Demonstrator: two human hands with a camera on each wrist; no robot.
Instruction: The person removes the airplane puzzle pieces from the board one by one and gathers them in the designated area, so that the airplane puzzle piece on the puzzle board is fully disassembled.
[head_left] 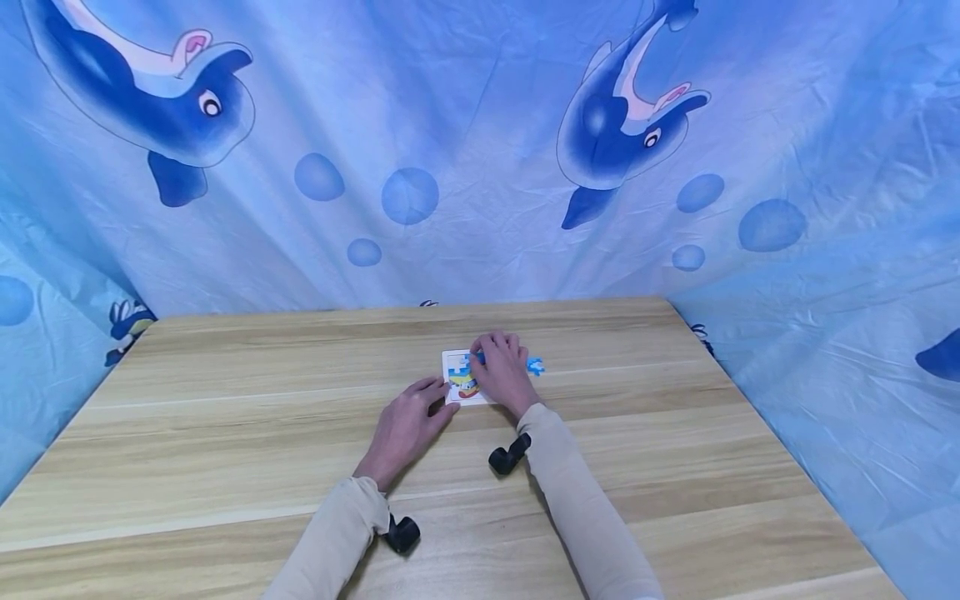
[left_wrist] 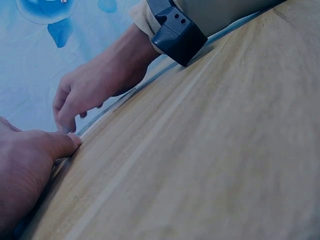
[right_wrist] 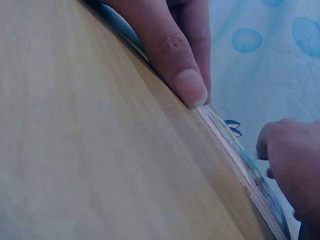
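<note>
A small jigsaw puzzle board with a white border lies flat on the table, its picture yellow, red and blue. At its near left corner, my left hand holds the edge with thumb and fingers; the left thumb touches the board's rim in the right wrist view. Over the board's upper right, my right hand points its fingers down and pinches a small blue puzzle piece, mostly hidden by the fingers. Just right of that hand lie blue puzzle pieces, partly covered by it.
The wood-grain table stretches out on both sides of the board. Behind it hangs a blue curtain with dolphins and bubbles. Black wrist cameras sit on both sleeves, the right one close to the tabletop.
</note>
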